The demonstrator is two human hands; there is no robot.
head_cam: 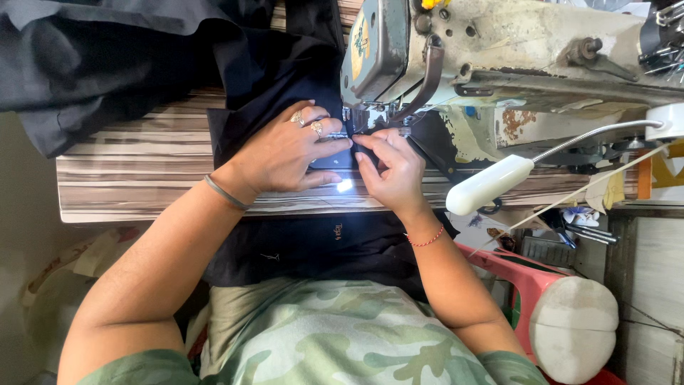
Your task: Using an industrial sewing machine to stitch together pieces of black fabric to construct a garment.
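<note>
Black fabric (278,78) lies across the striped wooden table (135,171) and runs under the head of an old cream sewing machine (499,50). My left hand (285,153), with two rings and a metal bangle, presses flat on the cloth just left of the presser foot (360,117). My right hand (392,167), a red thread at its wrist, pinches the cloth's edge right below the foot. A bright spot of lamp light falls on the cloth between both hands. The needle itself is hidden by my fingers.
A white gooseneck lamp (491,185) reaches in from the right. More black cloth (85,57) is heaped at the far left of the table. A red plastic stool with a pale round cushion (573,324) stands at lower right, beside tools and clutter.
</note>
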